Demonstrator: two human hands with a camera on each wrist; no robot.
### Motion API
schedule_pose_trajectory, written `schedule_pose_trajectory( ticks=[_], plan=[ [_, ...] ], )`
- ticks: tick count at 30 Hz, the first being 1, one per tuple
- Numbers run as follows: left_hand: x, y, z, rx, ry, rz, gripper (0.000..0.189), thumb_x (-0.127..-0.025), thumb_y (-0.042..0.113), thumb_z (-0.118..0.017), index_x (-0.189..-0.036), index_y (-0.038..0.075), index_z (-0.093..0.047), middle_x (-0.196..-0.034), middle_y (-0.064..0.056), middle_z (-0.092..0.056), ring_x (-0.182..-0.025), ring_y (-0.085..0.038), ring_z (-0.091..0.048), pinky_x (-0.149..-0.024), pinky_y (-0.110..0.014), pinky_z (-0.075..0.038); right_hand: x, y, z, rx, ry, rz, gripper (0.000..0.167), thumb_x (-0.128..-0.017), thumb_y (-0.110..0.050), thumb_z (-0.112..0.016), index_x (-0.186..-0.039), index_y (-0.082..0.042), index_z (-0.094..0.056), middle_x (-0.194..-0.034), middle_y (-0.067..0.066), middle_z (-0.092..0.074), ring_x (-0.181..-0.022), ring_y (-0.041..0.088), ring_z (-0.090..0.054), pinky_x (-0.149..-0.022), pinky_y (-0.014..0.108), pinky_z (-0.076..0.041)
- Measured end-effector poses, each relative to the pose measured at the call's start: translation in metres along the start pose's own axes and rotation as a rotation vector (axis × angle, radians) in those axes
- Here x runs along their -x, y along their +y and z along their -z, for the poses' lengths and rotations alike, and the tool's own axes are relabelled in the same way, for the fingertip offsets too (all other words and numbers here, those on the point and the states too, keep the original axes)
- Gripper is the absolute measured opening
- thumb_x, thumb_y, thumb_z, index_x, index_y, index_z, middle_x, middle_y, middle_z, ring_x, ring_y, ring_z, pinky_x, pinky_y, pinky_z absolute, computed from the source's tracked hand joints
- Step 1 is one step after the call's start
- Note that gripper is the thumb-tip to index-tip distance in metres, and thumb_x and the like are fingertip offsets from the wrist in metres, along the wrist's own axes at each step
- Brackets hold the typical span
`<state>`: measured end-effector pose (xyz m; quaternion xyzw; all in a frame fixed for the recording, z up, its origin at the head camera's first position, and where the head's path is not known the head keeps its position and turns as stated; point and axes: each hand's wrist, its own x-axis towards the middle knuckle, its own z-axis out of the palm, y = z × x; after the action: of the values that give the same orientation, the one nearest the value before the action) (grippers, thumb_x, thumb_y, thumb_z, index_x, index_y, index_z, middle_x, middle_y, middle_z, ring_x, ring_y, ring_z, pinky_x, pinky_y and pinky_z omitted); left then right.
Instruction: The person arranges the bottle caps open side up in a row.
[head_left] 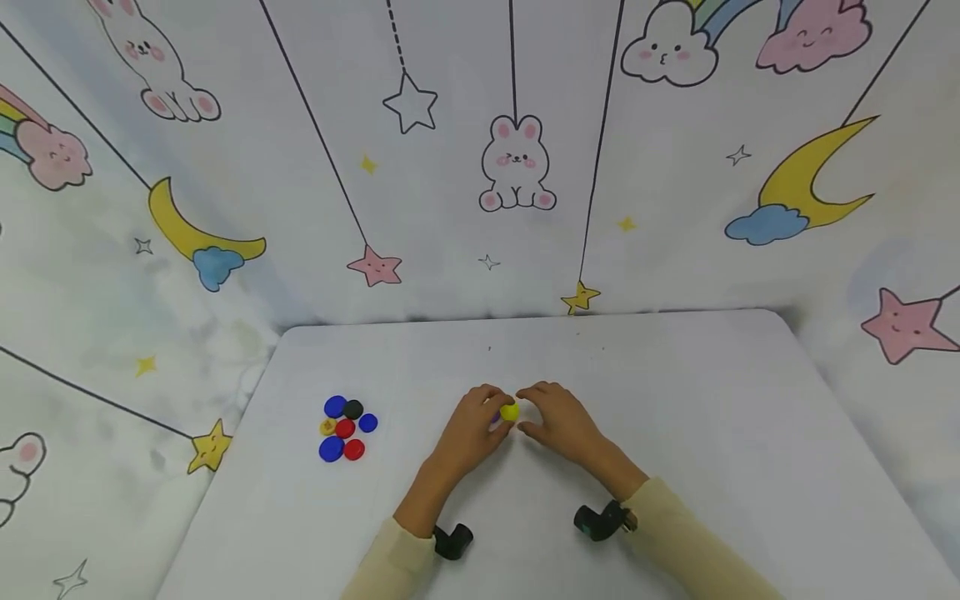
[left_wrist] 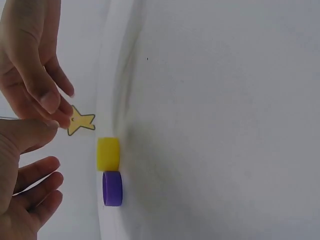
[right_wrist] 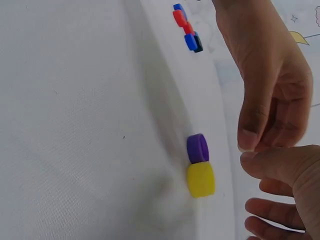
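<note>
A purple cap and a yellow cap stand on edge side by side on the white table; the purple one shows a hollow side in the right wrist view. My left hand is over the purple cap, partly hiding it in the head view. To the right of the yellow cap is my right hand. Both hands have loosely bent fingers with nothing held. In the wrist views they are raised above the two caps, and the fingertips of one hand come close to those of the other.
To the left lies a cluster of several round caps: blue, red, black and a small yellow one. The white table ends at a wall cloth printed with stars, moons and rabbits. A black device sits on each wrist.
</note>
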<state>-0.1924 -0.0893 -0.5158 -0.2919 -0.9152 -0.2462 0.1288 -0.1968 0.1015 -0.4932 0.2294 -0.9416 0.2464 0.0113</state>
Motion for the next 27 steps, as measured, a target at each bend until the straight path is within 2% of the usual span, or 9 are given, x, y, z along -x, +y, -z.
schedule_pose_trajectory(
  ticks=[7, 14, 17, 21, 25, 27],
  plan=[
    [-0.007, -0.018, 0.001, 0.018, -0.023, 0.065, 0.029, -0.085, 0.019, -0.077, -0.11, 0.009, -0.066, -0.108, -0.003, -0.063, -0.101, -0.019, -0.06, -0.091, -0.033, -0.052, -0.017, 0.009, 0.008, -0.019, 0.017, -0.019, 0.045, -0.08, -0.022, -0.081, -0.12, -0.008, -0.066, -0.117, 0.008, -0.067, -0.111, 0.027, -0.063, -0.097, 0.044, -0.051],
    [-0.017, -0.044, 0.005, 0.012, 0.007, 0.132, 0.026, -0.087, 0.018, -0.076, -0.11, 0.008, -0.068, -0.108, -0.006, -0.064, -0.102, -0.023, -0.061, -0.089, -0.038, -0.052, -0.035, 0.014, 0.009, -0.05, 0.025, -0.025, 0.042, -0.082, -0.021, -0.08, -0.12, -0.008, -0.067, -0.116, 0.008, -0.067, -0.111, 0.026, -0.063, -0.096, 0.044, -0.052],
    [-0.018, -0.057, 0.004, -0.029, 0.034, 0.196, 0.024, -0.088, 0.02, -0.075, -0.109, 0.01, -0.069, -0.108, -0.005, -0.065, -0.102, -0.024, -0.061, -0.089, -0.039, -0.052, -0.042, 0.017, 0.007, -0.05, 0.02, -0.025, 0.041, -0.083, -0.022, -0.079, -0.119, -0.008, -0.067, -0.116, 0.009, -0.067, -0.11, 0.026, -0.063, -0.096, 0.044, -0.052],
    [-0.016, -0.073, 0.001, -0.117, 0.094, 0.292, 0.02, -0.087, 0.02, -0.074, -0.104, 0.009, -0.07, -0.107, -0.01, -0.065, -0.101, -0.029, -0.058, -0.089, -0.044, -0.048, -0.049, 0.019, 0.005, -0.051, 0.019, -0.021, 0.039, -0.084, -0.023, -0.078, -0.118, -0.008, -0.067, -0.114, 0.008, -0.067, -0.108, 0.025, -0.064, -0.095, 0.043, -0.052],
    [-0.013, -0.091, 0.003, -0.197, 0.135, 0.417, 0.026, -0.086, 0.019, -0.073, -0.106, 0.004, -0.068, -0.112, -0.021, -0.059, -0.106, -0.037, -0.052, -0.09, -0.05, -0.043, -0.054, 0.021, 0.005, -0.052, 0.023, -0.005, 0.038, -0.085, -0.023, -0.077, -0.118, -0.007, -0.067, -0.114, 0.007, -0.067, -0.108, 0.024, -0.064, -0.094, 0.043, -0.052],
    [-0.011, -0.101, 0.004, -0.227, 0.139, 0.499, 0.032, -0.086, 0.019, -0.072, -0.111, 0.001, -0.065, -0.12, -0.027, -0.053, -0.114, -0.041, -0.047, -0.094, -0.054, -0.04, -0.056, 0.023, 0.005, -0.054, 0.023, 0.007, 0.038, -0.086, -0.023, -0.076, -0.118, -0.007, -0.066, -0.113, 0.007, -0.067, -0.107, 0.024, -0.064, -0.094, 0.043, -0.053]
  ],
)
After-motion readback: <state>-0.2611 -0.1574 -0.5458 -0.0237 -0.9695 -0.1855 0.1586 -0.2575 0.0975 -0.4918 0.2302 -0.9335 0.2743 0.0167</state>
